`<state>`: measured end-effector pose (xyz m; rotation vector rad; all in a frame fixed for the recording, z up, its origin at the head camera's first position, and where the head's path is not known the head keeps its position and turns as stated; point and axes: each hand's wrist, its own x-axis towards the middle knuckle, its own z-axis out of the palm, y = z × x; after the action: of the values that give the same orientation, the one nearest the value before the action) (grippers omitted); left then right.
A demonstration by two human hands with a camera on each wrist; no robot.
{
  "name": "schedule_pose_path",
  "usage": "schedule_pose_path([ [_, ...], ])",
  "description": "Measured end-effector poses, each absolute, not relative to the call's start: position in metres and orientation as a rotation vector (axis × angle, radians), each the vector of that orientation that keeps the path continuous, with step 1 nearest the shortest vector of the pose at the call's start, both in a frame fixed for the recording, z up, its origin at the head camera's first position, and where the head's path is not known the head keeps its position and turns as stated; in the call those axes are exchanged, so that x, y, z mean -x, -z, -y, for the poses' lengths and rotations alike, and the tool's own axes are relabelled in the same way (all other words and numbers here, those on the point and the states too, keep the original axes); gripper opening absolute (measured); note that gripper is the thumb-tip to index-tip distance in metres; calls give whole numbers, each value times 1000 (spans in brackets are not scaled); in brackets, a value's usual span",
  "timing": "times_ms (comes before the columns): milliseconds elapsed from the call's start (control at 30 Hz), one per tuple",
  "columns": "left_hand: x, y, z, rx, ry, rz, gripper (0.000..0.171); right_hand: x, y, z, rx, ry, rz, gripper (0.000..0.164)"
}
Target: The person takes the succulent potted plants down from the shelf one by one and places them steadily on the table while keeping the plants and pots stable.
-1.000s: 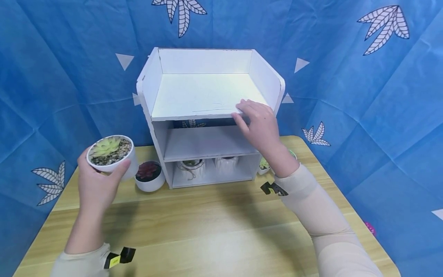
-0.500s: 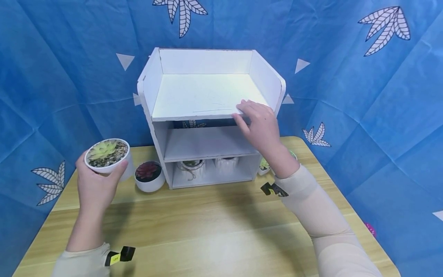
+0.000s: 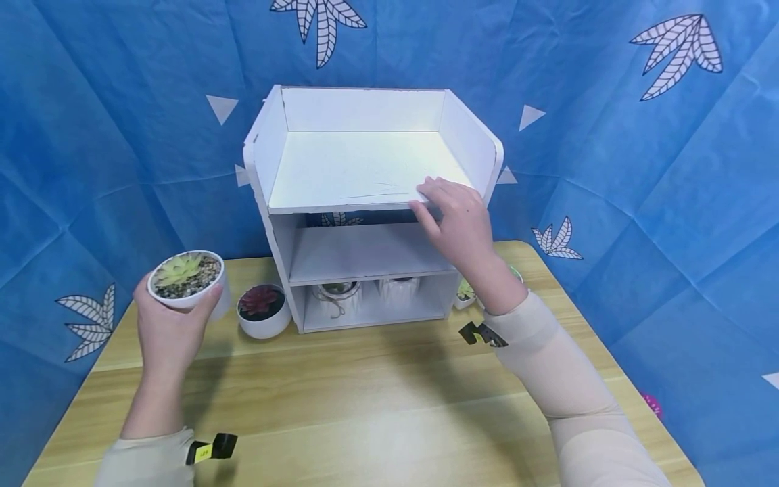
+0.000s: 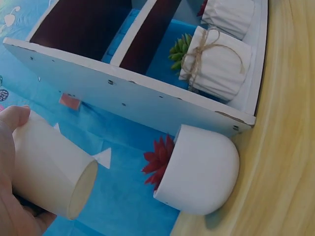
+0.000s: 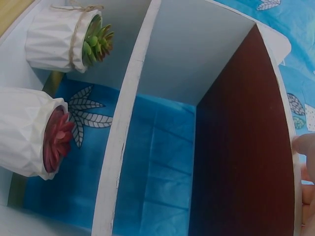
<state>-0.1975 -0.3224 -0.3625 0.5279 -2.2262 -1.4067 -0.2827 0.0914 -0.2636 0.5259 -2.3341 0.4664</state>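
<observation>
My left hand [image 3: 170, 331] grips a round white pot [image 3: 220, 301] with a pale green succulent [image 3: 178, 269] set in pebbles. The pot is held above the table's left side, and its bare base shows tilted in the left wrist view. My right hand [image 3: 459, 220] holds the front edge of the top board of a white shelf unit [image 3: 365, 204], fingers on top and thumb at the edge. Beside the shelf's left wall stands a rounded white pot [image 4: 202, 169] with a red succulent [image 4: 158, 161].
Two ridged white pots stand in the bottom compartment: one with a green succulent and twine [image 5: 54, 39], the other with a red succulent [image 5: 22, 132]. Behind my right forearm, a small potted green plant [image 3: 465, 292] sits right of the shelf. Blue cloth [image 3: 608, 169] hangs behind the wooden table [image 3: 341, 406].
My left hand has lowered the green succulent's pot a little and shifted it slightly left. The right hand has kept its place on the shelf edge.
</observation>
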Motion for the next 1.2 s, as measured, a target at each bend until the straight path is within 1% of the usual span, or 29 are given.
schedule_pose_path([
  [300, 203, 374, 327, -543, 1393, 2222, 102, 283, 263, -91, -531, -472, 2320, 38],
  [500, 205, 379, 328, -495, 1381, 2193, 97, 283, 263, -91, -531, -475, 2319, 38],
  [733, 207, 387, 330, -568, 1394, 2209, 100, 283, 263, -91, -528, -475, 2325, 39],
  [1200, 213, 402, 336, -586, 1414, 2229, 102, 283, 263, -91, -528, -481, 2325, 40],
])
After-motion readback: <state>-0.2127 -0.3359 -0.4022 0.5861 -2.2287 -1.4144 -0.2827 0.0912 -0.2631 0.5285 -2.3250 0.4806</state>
